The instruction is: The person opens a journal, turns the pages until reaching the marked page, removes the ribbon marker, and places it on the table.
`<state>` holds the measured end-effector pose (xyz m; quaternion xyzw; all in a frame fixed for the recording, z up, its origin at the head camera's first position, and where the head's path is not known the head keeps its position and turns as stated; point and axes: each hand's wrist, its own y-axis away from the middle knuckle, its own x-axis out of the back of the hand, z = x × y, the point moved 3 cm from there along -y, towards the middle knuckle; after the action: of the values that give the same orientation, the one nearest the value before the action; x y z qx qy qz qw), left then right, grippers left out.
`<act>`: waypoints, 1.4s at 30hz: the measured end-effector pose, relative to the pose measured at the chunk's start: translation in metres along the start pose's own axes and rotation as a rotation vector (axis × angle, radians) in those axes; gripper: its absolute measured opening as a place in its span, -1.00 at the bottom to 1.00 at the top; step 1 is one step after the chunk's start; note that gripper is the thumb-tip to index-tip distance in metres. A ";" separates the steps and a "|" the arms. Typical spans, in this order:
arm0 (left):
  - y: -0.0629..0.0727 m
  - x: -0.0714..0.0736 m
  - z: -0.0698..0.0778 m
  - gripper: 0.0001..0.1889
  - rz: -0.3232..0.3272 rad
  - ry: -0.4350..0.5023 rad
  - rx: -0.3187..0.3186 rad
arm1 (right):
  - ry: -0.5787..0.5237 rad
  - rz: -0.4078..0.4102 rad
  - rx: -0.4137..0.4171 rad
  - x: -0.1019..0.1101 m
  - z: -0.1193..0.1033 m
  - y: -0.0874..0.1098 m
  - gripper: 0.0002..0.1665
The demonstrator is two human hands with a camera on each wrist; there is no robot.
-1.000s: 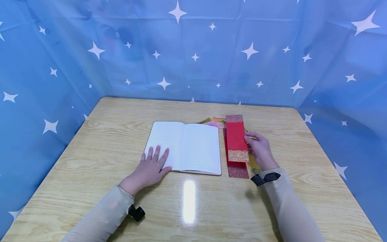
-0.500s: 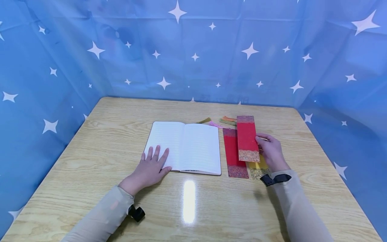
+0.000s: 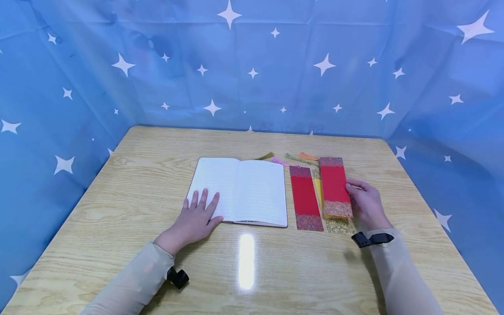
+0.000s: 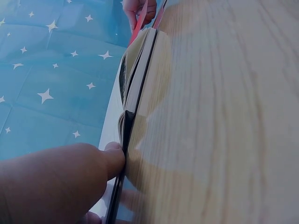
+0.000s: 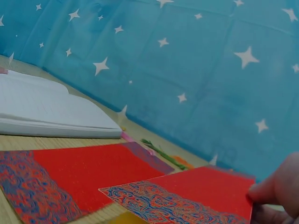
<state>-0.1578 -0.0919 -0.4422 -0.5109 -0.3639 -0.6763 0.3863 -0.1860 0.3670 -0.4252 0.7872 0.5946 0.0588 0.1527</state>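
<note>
Wood-grain table (image 3: 299, 271) | left hand (image 3: 194, 219) splayed on ruled notebook (image 3: 261, 188) | right hand (image 3: 367, 204) pinching red oblong card (image 3: 333, 181)

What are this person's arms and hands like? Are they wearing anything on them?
The left hand and right hand are bare, without gloves. The left sleeve and right sleeve are long, plain and pale beige-grey. Each wrist bears a small black device; the right one shows a black band.

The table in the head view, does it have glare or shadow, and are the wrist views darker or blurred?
Head view: bright glare on the table, soft shadow beside the right sleeve; left wrist view: darker, the left hand dim; right wrist view: also darker, the right hand slightly blurred.
</note>
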 end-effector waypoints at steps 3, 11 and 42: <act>0.000 0.000 0.000 -0.30 -0.001 0.004 0.001 | -0.011 -0.012 0.001 0.008 0.002 0.002 -0.66; 0.001 0.002 0.001 -0.30 0.002 0.006 0.001 | 0.049 -0.030 -0.046 0.028 0.001 0.006 -0.66; 0.002 0.000 0.001 -0.31 0.032 0.014 -0.009 | 0.839 0.161 0.108 0.059 -0.002 0.007 -0.40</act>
<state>-0.1554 -0.0918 -0.4422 -0.5136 -0.3501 -0.6752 0.3973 -0.1635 0.4218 -0.4267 0.7459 0.5439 0.3544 -0.1488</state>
